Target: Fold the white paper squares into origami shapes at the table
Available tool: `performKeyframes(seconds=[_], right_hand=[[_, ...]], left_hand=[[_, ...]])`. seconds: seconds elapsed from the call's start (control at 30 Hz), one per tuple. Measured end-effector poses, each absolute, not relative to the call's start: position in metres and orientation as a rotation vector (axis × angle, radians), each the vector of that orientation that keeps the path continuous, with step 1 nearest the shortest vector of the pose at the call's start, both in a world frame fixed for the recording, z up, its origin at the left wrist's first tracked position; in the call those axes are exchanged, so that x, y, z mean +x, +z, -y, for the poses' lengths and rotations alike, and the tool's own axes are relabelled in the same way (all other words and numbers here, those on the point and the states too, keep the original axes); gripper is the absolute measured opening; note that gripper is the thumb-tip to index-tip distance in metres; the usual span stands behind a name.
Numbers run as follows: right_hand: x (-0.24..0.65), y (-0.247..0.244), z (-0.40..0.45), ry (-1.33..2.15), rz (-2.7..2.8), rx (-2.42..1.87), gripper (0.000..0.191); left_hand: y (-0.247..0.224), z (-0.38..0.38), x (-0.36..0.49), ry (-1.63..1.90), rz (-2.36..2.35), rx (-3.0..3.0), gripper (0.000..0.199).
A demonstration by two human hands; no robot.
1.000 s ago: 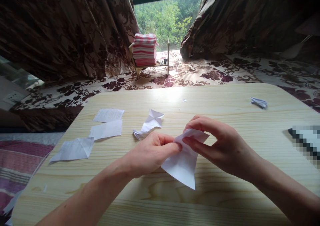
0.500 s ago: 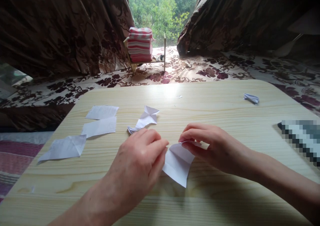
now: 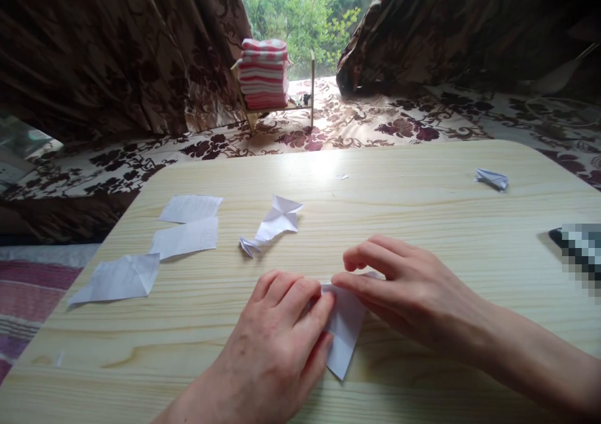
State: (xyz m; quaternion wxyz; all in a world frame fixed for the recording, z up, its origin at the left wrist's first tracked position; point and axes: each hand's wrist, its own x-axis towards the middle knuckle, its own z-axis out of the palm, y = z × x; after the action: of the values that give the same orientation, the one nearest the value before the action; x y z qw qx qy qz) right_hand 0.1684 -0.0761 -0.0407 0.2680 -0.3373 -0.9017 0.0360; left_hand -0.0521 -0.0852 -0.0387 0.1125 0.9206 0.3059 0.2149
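A small sheet of white creased paper is on the table just in front of me, partly covered by both hands. My left hand lies over its left side, fingers bent, with the thumb and forefinger pressed onto the paper. At the far edge, my right hand has its thumb against the paper. The other right fingers curve beyond the edge, a gap showing between them and the thumb. Further off is a folded white paper piece with crossing creases, touching a small crumpled bit of paper.
Paper pieces lie on the left of the wooden table: a printed slip, a second slip and a creased sheet. A folded paper strip and a pixelated dark-edged object are right. Striped cloths stand stacked beyond.
Both hands and the sheet have come slightly nearer to me. My left hand has slid right, further over the paper. My right fingers have lifted away from the thumb. The view has shifted slightly.
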Motion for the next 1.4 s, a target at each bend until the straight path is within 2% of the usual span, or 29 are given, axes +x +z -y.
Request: performKeyframes(seconds=[0.23, 0.5, 0.8, 1.03, 1.4], right_hand=[[0.166, -0.043, 0.08, 0.094, 2.485, -0.856, 0.026], [0.172, -0.044, 0.093, -0.022, 2.46, -0.88, 0.018], [0.168, -0.05, 0.101, 0.037, 2.433, -0.972, 0.024], [0.17, -0.052, 0.106, 0.054, 2.38, -1.01, 0.016], [0.167, -0.051, 0.112, 0.215, 2.381, -1.046, 0.015]], left_hand=[[-0.043, 0.089, -0.053, 0.664, -0.915, 2.662, 0.026], [-0.041, 0.09, -0.05, 0.645, -0.939, 2.66, 0.028], [-0.038, 0.091, -0.049, 0.64, -0.95, 2.66, 0.029], [-0.038, 0.088, -0.05, 0.644, -0.945, 2.654, 0.028], [-0.035, 0.09, -0.051, 0.639, -0.932, 2.653, 0.026]])
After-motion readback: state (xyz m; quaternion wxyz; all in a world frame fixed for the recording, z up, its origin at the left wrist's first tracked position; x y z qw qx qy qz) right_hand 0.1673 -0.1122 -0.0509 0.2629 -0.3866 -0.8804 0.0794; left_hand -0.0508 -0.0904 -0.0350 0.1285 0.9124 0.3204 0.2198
